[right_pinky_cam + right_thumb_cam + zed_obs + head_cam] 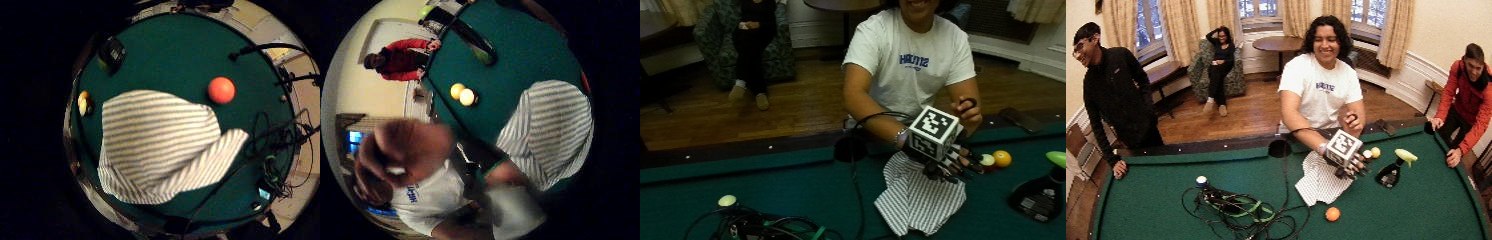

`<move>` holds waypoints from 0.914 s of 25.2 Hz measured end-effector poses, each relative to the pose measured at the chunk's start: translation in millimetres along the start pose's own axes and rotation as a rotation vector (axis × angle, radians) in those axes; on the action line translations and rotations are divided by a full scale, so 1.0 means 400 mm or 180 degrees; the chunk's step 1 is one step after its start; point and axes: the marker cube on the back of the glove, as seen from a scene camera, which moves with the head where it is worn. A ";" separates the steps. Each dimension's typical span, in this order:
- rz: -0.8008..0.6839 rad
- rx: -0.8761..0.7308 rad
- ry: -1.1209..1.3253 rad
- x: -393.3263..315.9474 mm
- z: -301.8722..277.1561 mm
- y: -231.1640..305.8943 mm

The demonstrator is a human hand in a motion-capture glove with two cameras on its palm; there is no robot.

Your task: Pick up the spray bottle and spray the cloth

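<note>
My gloved right hand (pixel 947 161) hovers over the striped cloth (pixel 919 197), fingers spread and straight, holding nothing. It sits above the cloth's near edge, the end closest to my body; I cannot tell from the outside view whether the fingertips touch the fabric.

The cloth lies flat on the green table (pixel 773 190), grey-and-white stripes, one corner folded over itself (pixel 200 165).

The spray bottle (pixel 1041 192) stands upright on the table, dark body with a lime-green trigger head (pixel 1405 156). It is well apart from my right hand, on the far side of the two balls from the cloth. Untouched.

Two balls, one white (pixel 987 160) and one yellow (pixel 1002 158), rest touching each other just beside my right hand's fingertips, between cloth and bottle.

An orange ball (pixel 1332 213) lies near the cloth's far corner, apart from it.

My bare left hand (pixel 968 114) is raised above the table rail, fingers curled; nothing visibly held.

A tangle of cables (pixel 1239 210) lies on the table beside the cloth.
</note>
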 end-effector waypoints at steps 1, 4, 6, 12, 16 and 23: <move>-0.0034 0.0004 0.0045 -0.007 -0.008 0.027; -0.0159 -0.0003 0.0195 -0.033 -0.035 0.103; -0.0247 -0.0017 0.0299 -0.050 -0.052 0.146; -0.0461 -0.0060 0.0395 -0.093 -0.101 0.246; -0.0548 -0.0080 0.0336 -0.115 -0.133 0.291; -0.0638 -0.0075 0.0333 -0.131 -0.155 0.322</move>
